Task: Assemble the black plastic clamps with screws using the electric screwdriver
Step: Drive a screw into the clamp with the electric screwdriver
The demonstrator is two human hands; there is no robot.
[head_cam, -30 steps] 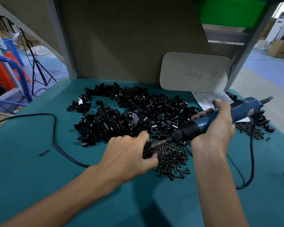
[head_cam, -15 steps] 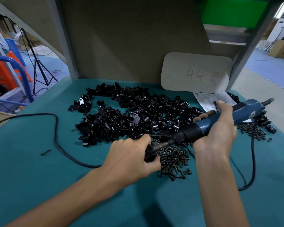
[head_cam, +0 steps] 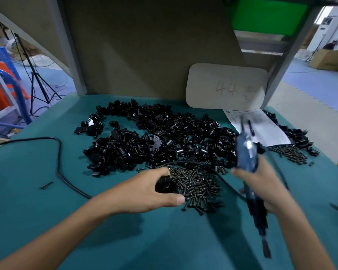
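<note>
My left hand [head_cam: 144, 190] grips a black plastic clamp [head_cam: 165, 185] just left of a heap of dark screws [head_cam: 198, 184]. My right hand [head_cam: 261, 184] holds the blue electric screwdriver [head_cam: 246, 151], which is blurred and stands nearly upright, its black bit end [head_cam: 265, 248] pointing down toward me, away from the clamp. A large pile of black clamp parts [head_cam: 154, 137] covers the middle of the teal table [head_cam: 47, 211] behind both hands.
A black power cable [head_cam: 58, 158] loops across the left of the table, with a single loose screw [head_cam: 46, 185] near it. A paper sheet [head_cam: 258, 127], a second screw heap [head_cam: 289, 153] and a beige board marked 44 [head_cam: 224, 88] lie at the back right.
My right hand swung the screwdriver off the clamp, from lying across the table to nearly upright with the bit toward me. My left hand still holds the clamp.
</note>
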